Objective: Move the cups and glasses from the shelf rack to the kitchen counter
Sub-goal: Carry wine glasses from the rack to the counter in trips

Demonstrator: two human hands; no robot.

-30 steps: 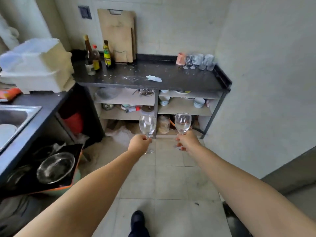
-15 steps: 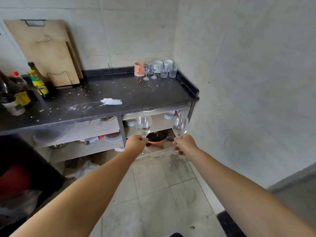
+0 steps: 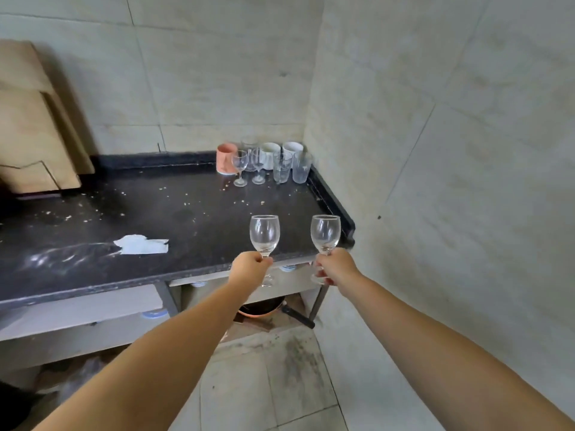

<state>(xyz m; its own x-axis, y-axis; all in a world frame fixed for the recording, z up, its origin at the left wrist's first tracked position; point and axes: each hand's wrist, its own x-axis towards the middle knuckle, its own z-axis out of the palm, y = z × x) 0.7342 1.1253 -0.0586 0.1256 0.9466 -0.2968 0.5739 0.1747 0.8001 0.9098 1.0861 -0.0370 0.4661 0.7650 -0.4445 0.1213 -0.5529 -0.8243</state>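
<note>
My left hand (image 3: 250,270) grips the stem of a clear wine glass (image 3: 264,234), held upright at the front edge of the black kitchen counter (image 3: 174,213). My right hand (image 3: 335,266) grips the stem of a second clear wine glass (image 3: 325,233), upright near the counter's front right corner. At the counter's back right corner stand a pink cup (image 3: 226,158), two small stemmed glasses (image 3: 240,167), two white mugs (image 3: 270,155) and clear tumblers (image 3: 301,167).
Wooden cutting boards (image 3: 34,126) lean on the wall at the left. A crumpled white paper (image 3: 141,244) and crumbs lie on the counter. Shelves (image 3: 77,309) run below it, with a pan (image 3: 264,307) underneath. A tiled wall closes the right side.
I have come closer to the counter. Both glasses have risen from below the counter edge to just above its front right part.
</note>
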